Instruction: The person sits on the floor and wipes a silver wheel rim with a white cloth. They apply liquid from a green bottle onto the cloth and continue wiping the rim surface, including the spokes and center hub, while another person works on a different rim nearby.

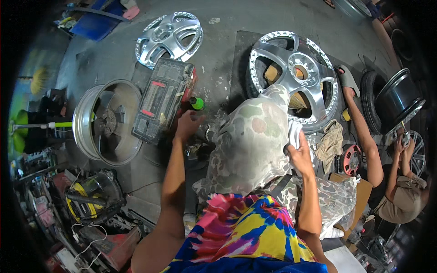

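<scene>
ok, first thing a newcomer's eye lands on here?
The polished silver wheel rim at upper centre, lying face up on the floor. Next, the camouflage-print cloth over the person's knee, with the right hand gripping a white rag beside it. The left hand reaches toward a green-capped bottle.

A crumpled white cloth (295, 134) sits bunched against the camouflage-clad knee, just below the polished spoked wheel rim (293, 75).

Both forearms reach forward; left hand (187, 123) loosely curled, right hand (300, 152) clenched.
</scene>
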The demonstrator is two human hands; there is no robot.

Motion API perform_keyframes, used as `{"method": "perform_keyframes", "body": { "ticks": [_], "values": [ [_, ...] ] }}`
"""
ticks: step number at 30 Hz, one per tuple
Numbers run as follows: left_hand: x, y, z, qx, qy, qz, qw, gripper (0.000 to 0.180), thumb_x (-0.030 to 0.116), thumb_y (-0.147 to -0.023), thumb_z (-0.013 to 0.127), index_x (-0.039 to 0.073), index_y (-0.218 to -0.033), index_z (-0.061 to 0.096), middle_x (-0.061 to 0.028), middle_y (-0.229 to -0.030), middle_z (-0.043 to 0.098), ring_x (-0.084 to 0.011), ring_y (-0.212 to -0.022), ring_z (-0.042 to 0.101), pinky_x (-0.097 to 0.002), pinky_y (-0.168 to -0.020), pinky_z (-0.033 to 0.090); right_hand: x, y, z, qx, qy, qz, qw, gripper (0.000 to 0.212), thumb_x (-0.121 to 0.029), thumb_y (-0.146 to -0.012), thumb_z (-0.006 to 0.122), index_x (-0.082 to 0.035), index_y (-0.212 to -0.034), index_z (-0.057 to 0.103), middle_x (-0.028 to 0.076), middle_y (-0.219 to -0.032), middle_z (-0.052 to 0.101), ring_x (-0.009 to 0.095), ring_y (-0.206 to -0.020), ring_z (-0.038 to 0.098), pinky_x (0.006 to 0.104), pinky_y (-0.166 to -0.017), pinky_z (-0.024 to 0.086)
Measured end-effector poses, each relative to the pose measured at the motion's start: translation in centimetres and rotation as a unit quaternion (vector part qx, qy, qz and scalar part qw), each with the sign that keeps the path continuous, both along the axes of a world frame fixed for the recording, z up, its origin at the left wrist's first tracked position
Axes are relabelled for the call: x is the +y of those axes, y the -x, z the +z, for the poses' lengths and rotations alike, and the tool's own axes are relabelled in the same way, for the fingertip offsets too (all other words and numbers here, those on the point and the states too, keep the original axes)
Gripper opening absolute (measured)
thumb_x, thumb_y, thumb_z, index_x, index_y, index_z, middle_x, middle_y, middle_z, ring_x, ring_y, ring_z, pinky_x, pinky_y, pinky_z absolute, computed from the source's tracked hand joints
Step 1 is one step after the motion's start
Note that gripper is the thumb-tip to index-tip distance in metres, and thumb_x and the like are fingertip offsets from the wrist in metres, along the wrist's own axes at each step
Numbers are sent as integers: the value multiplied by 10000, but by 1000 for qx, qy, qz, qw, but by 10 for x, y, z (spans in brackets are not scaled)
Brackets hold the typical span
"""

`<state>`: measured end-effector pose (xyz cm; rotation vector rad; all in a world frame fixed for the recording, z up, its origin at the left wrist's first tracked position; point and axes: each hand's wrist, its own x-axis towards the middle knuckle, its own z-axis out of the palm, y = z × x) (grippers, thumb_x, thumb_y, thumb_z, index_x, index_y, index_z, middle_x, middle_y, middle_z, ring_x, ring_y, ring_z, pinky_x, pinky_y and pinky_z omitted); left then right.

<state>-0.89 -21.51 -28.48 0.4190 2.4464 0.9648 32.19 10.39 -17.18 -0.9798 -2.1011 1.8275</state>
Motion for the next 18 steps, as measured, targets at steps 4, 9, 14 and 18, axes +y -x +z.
{"method": "perform_keyframes", "body": {
  "ticks": [4, 9, 14, 18],
  "values": [
    [3, -23, -85, 108, -60, 155, 980, 707, 398, -844, 872, -16, -1347, 597, -226, -1218, 728, -400, -1134, 709, -482, -977, 539, -14, 31, 1, -54, 102, 34, 993, 528, -5, -950, 548, -31, -1476, 516, 69, -1259, 602, 124, -962, 615, 260, -692, 567],
    [50, 6, -109, 130, -128, 171, 968, 705, 394, -837, 874, -12, -1339, 590, -249, -1238, 705, -458, -1162, 667, -503, -983, 521, -16, 80, -29, -41, 53, 103, 992, 475, -18, -975, 544, -37, -1449, 544, 57, -1249, 613, 119, -956, 612, 264, -734, 544],
    [26, 41, -162, 162, -72, 52, 983, 650, 359, -830, 861, 47, -1341, 608, -247, -1257, 681, -460, -1137, 663, -530, -939, 535, -30, 151, -48, 29, 1, 158, 987, 424, -31, -1000, 541, -43, -1422, 572, 45, -1240, 624, 115, -950, 608, 268, -776, 522],
    [63, 25, -53, 160, -10, -84, 983, 575, 293, -775, 859, 80, -1259, 635, -193, -1231, 678, -441, -1086, 677, -527, -887, 556, -43, 176, -57, 63, -68, 160, 983, 385, -41, -1020, 538, -48, -1401, 594, 36, -1232, 633, 112, -945, 605, 271, -809, 504]
  ]
}}
